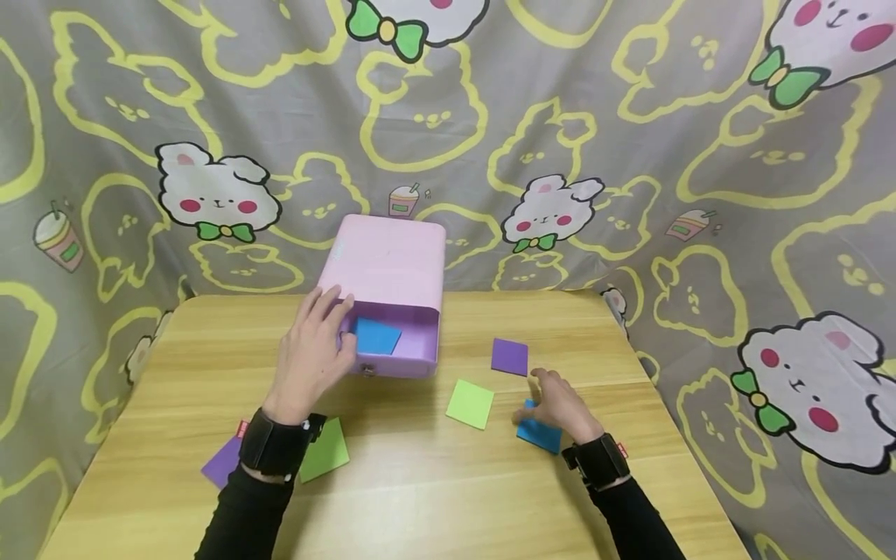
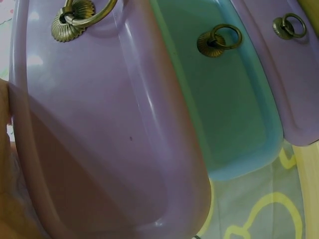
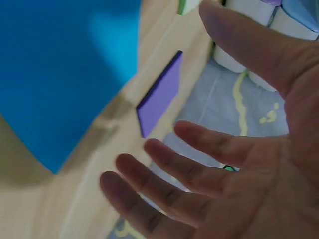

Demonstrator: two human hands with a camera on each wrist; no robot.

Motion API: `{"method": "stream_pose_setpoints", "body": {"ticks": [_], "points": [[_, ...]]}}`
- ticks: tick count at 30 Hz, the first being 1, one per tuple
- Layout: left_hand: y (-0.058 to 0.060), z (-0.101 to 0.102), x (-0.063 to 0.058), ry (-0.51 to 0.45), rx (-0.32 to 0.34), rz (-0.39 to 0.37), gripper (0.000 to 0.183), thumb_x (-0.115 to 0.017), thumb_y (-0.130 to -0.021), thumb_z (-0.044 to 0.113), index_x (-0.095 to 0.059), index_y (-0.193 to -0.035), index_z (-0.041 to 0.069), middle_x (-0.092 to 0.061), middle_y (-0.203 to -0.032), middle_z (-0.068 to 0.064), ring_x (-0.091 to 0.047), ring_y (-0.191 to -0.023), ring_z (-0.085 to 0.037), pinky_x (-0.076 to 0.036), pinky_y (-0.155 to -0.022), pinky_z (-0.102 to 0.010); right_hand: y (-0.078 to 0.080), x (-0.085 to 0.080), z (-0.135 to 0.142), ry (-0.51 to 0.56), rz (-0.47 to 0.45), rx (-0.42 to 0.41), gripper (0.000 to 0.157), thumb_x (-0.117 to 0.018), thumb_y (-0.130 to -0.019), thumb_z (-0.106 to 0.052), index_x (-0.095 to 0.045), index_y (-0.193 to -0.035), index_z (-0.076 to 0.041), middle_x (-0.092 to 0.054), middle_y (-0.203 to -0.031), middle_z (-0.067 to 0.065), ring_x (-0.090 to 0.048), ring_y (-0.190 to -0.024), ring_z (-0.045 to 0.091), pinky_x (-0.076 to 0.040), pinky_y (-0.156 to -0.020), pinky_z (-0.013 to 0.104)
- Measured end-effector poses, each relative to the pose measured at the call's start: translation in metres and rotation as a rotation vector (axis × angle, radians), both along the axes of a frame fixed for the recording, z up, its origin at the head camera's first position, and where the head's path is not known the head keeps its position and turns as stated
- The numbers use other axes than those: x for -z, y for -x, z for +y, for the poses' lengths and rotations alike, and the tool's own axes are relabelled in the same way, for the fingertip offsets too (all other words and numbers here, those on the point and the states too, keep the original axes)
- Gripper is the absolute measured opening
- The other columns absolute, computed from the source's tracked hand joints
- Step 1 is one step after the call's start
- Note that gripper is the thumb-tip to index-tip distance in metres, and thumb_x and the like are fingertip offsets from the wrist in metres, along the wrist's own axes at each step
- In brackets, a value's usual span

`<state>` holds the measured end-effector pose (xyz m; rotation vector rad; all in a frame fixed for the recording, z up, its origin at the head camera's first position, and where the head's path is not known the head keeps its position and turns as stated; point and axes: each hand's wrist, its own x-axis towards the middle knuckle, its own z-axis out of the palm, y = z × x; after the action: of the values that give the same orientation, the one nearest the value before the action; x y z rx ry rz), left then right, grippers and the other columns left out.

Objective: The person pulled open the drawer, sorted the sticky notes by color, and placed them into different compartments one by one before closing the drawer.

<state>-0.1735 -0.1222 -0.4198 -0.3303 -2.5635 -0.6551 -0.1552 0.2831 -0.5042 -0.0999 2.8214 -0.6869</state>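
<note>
At the left side of a pulled-out purple drawer (image 1: 402, 367), my left hand (image 1: 311, 358) rests with its fingers extended towards the pink box (image 1: 392, 260). A blue square (image 1: 376, 336) lies inside that drawer. Over another blue square (image 1: 540, 437) on the table, my right hand (image 1: 560, 404) hovers with spread fingers. In the right wrist view a gap shows between the fingers (image 3: 164, 194) and the blue square (image 3: 65, 64). Near that hand lie a purple square (image 1: 509, 356) and a light green square (image 1: 469, 404). Only a sliver of the left hand shows in the left wrist view.
Beside the left wrist lie a green square (image 1: 325, 451) and a purple square (image 1: 222, 462), partly covered by the arm. The left wrist view shows a teal drawer (image 2: 234, 109) with a ring pull. Patterned curtain (image 1: 434, 101) surrounds the wooden table (image 1: 420, 498).
</note>
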Motion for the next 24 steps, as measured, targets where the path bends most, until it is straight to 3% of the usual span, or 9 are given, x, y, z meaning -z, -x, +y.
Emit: {"method": "stream_pose_setpoints", "body": {"ticks": [5, 13, 19, 24], "points": [[0.000, 0.000, 0.002, 0.000, -0.004, 0.003, 0.050, -0.055, -0.086, 0.012, -0.063, -0.134, 0.002, -0.054, -0.150, -0.020, -0.042, -0.144, -0.045, -0.050, -0.096, -0.070, -0.002, 0.008, 0.003, -0.071, -0.071, 0.002, 0.091, -0.091, -0.074, -0.032, -0.047, -0.143, 0.007, -0.056, -0.131, 0.030, -0.057, -0.113, 0.044, -0.055, -0.091, 0.052], [-0.001, 0.000, 0.003, -0.004, -0.007, 0.001, 0.050, -0.055, -0.086, 0.011, -0.063, -0.135, 0.002, -0.054, -0.150, -0.020, -0.042, -0.144, -0.044, -0.050, -0.097, -0.070, -0.003, 0.008, 0.006, -0.113, -0.114, 0.026, 0.078, -0.092, -0.072, -0.031, -0.055, -0.131, 0.004, -0.058, -0.118, 0.024, -0.055, -0.097, 0.034, -0.055, -0.082, 0.047], [-0.003, 0.000, 0.003, 0.003, -0.012, -0.007, 0.050, -0.055, -0.086, 0.011, -0.062, -0.135, 0.003, -0.053, -0.151, -0.020, -0.041, -0.144, -0.044, -0.051, -0.096, -0.070, -0.002, 0.010, 0.008, -0.087, -0.164, 0.060, 0.078, -0.093, -0.071, -0.032, -0.053, -0.128, 0.005, -0.063, -0.111, 0.021, -0.059, -0.090, 0.029, -0.056, -0.077, 0.043], [-0.001, 0.000, 0.004, 0.006, -0.009, -0.006, 0.050, -0.055, -0.086, 0.011, -0.062, -0.135, 0.003, -0.053, -0.151, -0.019, -0.041, -0.144, -0.044, -0.051, -0.095, -0.070, -0.001, 0.016, 0.009, -0.043, -0.183, 0.112, 0.069, -0.093, -0.072, -0.032, -0.057, -0.117, 0.006, -0.063, -0.099, 0.017, -0.057, -0.082, 0.027, -0.054, -0.067, 0.036]]}}
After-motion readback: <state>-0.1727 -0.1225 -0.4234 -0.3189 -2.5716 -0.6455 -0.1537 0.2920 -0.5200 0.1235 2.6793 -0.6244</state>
